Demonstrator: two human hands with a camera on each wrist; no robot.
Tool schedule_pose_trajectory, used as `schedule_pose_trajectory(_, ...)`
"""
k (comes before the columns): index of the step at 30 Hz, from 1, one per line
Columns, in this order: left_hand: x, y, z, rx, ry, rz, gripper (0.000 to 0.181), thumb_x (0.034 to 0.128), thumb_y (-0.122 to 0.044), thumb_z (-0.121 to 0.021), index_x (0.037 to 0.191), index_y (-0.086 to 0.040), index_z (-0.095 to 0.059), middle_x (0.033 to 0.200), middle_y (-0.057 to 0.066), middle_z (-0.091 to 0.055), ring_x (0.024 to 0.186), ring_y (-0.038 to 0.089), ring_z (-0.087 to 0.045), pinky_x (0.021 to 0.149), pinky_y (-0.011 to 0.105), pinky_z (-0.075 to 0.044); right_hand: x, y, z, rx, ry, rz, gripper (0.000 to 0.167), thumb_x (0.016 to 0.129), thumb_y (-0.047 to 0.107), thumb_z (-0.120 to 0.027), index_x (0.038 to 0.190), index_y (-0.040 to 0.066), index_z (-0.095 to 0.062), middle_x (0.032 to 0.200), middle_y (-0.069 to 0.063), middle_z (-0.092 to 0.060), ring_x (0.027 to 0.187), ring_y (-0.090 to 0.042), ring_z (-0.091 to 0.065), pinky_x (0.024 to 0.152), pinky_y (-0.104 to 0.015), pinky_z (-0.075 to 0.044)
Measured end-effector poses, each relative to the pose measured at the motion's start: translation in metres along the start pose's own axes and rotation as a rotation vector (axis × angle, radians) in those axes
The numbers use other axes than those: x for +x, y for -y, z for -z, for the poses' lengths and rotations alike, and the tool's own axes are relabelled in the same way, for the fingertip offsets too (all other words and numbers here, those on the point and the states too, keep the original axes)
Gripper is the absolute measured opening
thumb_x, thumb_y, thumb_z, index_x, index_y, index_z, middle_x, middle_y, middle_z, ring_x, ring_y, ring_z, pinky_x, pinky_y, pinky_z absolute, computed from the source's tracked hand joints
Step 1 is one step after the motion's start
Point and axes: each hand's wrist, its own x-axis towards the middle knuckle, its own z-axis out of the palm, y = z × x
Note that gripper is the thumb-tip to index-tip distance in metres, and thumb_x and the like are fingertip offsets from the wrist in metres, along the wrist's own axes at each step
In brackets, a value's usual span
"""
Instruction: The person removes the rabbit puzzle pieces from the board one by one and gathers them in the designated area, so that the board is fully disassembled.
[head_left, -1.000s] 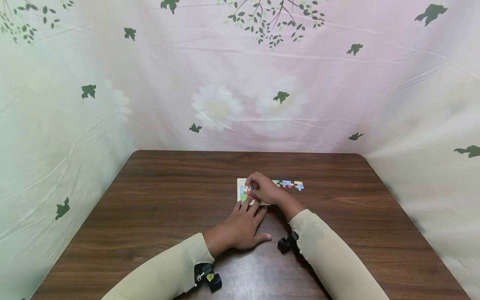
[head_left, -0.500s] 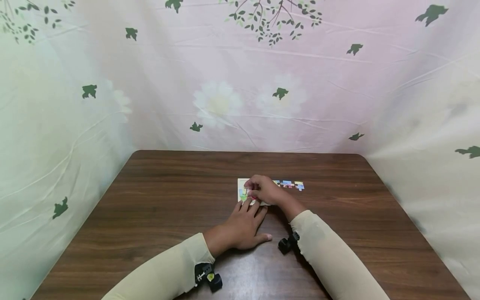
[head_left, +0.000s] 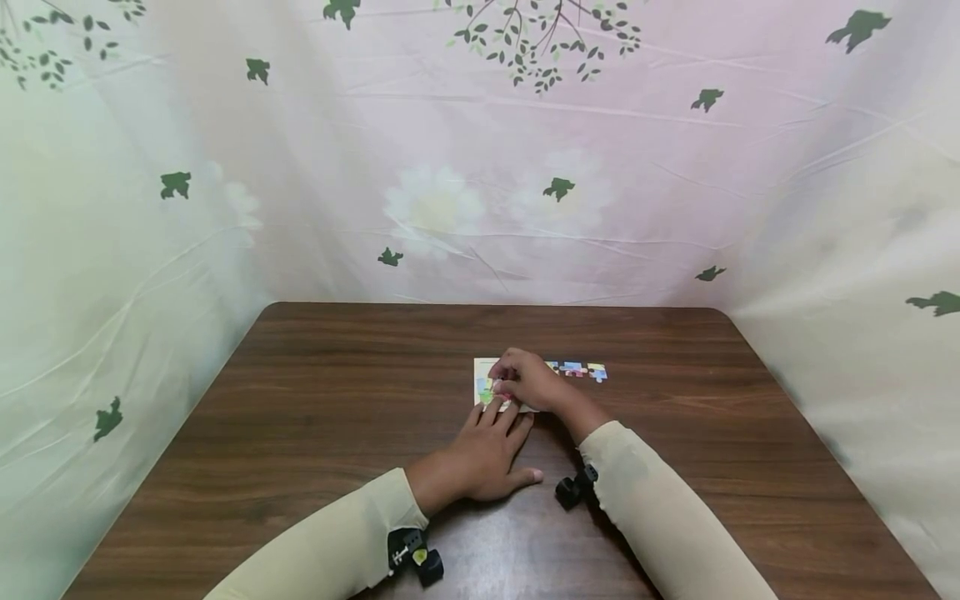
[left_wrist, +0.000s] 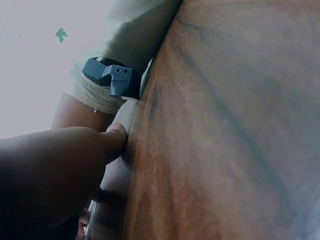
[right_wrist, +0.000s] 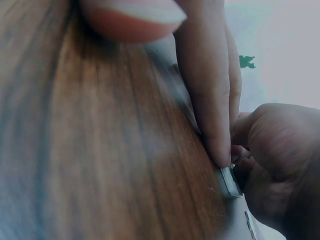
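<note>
In the head view, a pale puzzle board point(head_left: 480, 367) with colourful pieces lies toward the back of the table, partly covered by both hands. My left hand point(head_left: 491, 454) is spread flat, its straight fingertips on the board's near edge and its thumb out to the right on the wood. Above the board my right hand point(head_left: 531, 382) has curled fingers and thumb pinching a small piece, mostly hidden by them. The right wrist view shows left fingers point(right_wrist: 207, 100) pressing the board's edge point(right_wrist: 231, 184), with the right hand point(right_wrist: 285, 165) beside them.
Several loose puzzle pieces point(head_left: 574, 368) lie in a row right of the board, partly behind the right hand. The brown wooden table point(head_left: 337, 400) is bordered by printed cloth point(head_left: 480, 150) behind and at both sides. Black devices point(head_left: 575, 487) are strapped on both sleeves.
My right fingertips have shifted slightly left and closer together over the board. My left hand stays in place, and the loose pieces on the right have not moved.
</note>
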Motion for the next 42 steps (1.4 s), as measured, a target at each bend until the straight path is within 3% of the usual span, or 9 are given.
schedule_pose_trajectory(12, 0.013, -0.001, 0.002, -0.006, 0.003, 0.03, 0.089, 0.1072, -0.078, -0.036, 0.176, -0.024, -0.025, 0.186, 0.006, -0.013, 0.173, 0.034, -0.01, 0.136, 0.058, -0.021, 0.009, -0.011, 0.006, -0.005, 0.0, -0.018, 0.013, 0.107, 0.01, -0.07, 0.116, 0.011, -0.08, 0.121, -0.006, -0.065, 0.097, -0.016, -0.061, 0.085, -0.036, -0.054)
schedule_pose_trajectory(27, 0.029, 0.0, 0.001, -0.005, -0.034, 0.043, 0.089, 0.1074, -0.078, -0.037, 0.176, -0.022, -0.026, 0.186, 0.009, -0.013, 0.173, 0.036, -0.008, 0.136, 0.059, -0.023, 0.019, -0.021, 0.016, 0.01, 0.024, 0.033, 0.012, 0.106, 0.013, -0.073, 0.116, 0.009, -0.08, 0.119, -0.008, -0.064, 0.096, -0.015, -0.064, 0.086, -0.034, -0.056)
schedule_pose_trajectory(36, 0.034, -0.006, 0.006, 0.071, -0.024, 0.094, 0.087, 0.1068, -0.078, -0.038, 0.174, -0.023, -0.033, 0.184, 0.011, -0.02, 0.17, 0.035, -0.021, 0.132, 0.059, -0.03, 0.025, -0.03, 0.02, 0.021, 0.019, 0.03, 0.015, 0.107, 0.011, -0.071, 0.118, 0.007, -0.08, 0.117, -0.008, -0.065, 0.097, -0.015, -0.063, 0.082, -0.032, -0.058)
schedule_pose_trajectory(42, 0.04, -0.007, 0.006, 0.086, -0.037, 0.097, 0.087, 0.1071, -0.078, -0.039, 0.173, -0.021, -0.034, 0.183, 0.012, -0.024, 0.169, 0.036, -0.024, 0.131, 0.057, -0.034, 0.03, -0.035, 0.022, 0.016, 0.022, 0.039, 0.014, 0.103, 0.017, -0.078, 0.115, 0.01, -0.08, 0.118, -0.007, -0.065, 0.093, -0.015, -0.061, 0.082, -0.034, -0.055)
